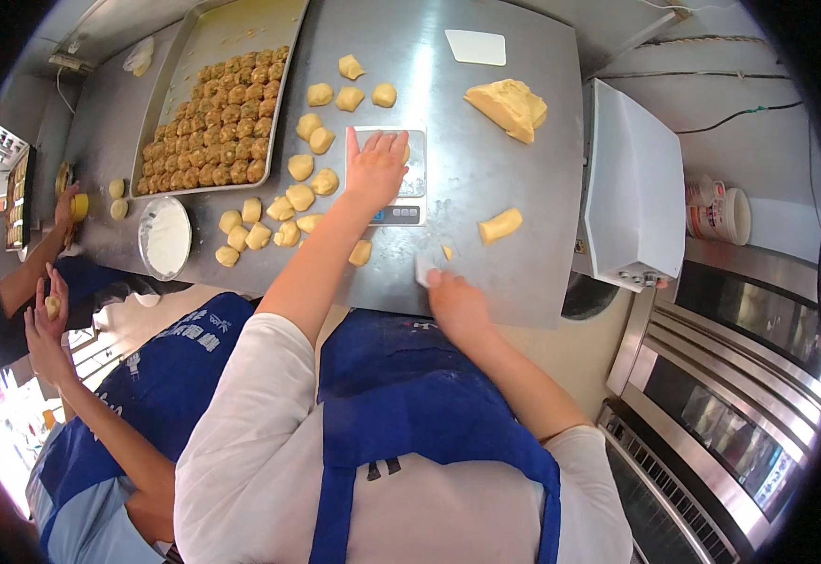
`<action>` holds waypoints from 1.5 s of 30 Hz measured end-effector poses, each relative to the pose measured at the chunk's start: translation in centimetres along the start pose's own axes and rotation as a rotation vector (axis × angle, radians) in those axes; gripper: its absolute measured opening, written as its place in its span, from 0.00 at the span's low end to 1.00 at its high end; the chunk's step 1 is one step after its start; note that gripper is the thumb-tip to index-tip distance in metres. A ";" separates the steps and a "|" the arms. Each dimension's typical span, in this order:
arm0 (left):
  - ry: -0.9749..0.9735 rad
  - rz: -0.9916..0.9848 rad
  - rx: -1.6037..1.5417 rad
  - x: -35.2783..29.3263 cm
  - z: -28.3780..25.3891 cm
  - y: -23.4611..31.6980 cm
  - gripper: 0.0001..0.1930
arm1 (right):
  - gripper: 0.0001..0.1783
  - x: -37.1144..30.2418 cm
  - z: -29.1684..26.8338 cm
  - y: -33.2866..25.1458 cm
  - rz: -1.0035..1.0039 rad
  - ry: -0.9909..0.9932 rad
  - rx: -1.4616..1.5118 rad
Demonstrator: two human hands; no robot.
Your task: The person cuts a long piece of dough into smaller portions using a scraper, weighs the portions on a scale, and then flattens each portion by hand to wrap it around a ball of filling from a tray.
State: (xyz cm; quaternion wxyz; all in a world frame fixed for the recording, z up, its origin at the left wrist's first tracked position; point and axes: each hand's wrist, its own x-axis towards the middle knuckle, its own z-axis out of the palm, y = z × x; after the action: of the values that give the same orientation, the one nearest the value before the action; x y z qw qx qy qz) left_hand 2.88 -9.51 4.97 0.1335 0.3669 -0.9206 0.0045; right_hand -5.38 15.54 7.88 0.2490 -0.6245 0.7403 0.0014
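My left hand [375,171] is stretched over the kitchen scale [414,214], fingers spread and palm down. A bit of yellow dough peeks out beside its fingers; whatever lies under the palm is hidden. Low on the steel table, my right hand [457,299] grips a white dough scraper [424,270], slightly blurred. Close to the scraper lies a small scrap of dough [447,252], and farther right a short dough log [500,226]. Several cut dough pieces [299,196] are scattered left of the scale. A large dough lump [509,107] rests at the far right.
A metal tray [274,155] of brown filling balls stands at the left, with a bowl of white powder [164,238] below it. A white plastic card [476,47] lies at the back. Two people work at left; one holds a small dough piece [52,307].
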 end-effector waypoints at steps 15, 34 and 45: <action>-0.201 0.063 -0.717 -14.4 0.3 7.8 0.37 | 0.10 0.4 -3.4 3.7 0.031 0.137 0.280; -0.335 -0.530 -1.095 -15.3 0.0 7.1 0.26 | 0.20 -0.6 -1.4 5.1 0.247 0.222 0.631; -0.191 -0.617 -1.188 -3.0 -3.2 3.7 0.24 | 0.22 -0.9 -1.2 3.9 0.261 0.161 0.582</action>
State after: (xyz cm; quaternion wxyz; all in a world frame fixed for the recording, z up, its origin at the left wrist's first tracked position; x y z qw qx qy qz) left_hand 3.25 -4.37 7.67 0.2258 0.4758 -0.6276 -0.5733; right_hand -9.35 16.83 8.10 0.3557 -0.4252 0.8005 -0.2277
